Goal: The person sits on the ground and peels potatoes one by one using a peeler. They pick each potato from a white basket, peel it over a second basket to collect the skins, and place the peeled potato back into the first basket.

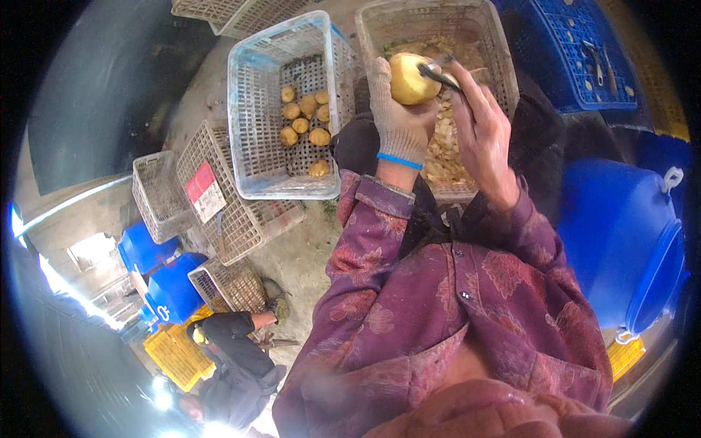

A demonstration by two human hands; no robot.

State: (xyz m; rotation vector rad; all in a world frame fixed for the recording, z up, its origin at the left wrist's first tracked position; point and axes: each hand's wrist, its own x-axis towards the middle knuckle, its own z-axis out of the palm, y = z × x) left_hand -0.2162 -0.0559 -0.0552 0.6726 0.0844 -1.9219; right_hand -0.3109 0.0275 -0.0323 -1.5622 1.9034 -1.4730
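My left hand (404, 117) wears a pale knitted glove with a blue cuff edge and grips a large yellow potato (409, 82), mostly bare of skin. In my right hand (484, 128), ungloved, is a peeler (442, 75) with a dark handle, its head against the potato's right side. Both hands are over a plastic crate (506, 71) holding many peelings (446, 148). To the left stands a clear crate with a bluish rim (235, 109); several whole potatoes (299, 126) lie on its slatted bottom.
An upturned crate (246, 230) at left bears a red-and-white packet (205, 191) and a knife (221, 230). Blue barrels (613, 241) stand at right. A blue crate (558, 60) at upper right carries tools (597, 65). Another person (235, 367) sits at lower left near yellow crates (175, 356).
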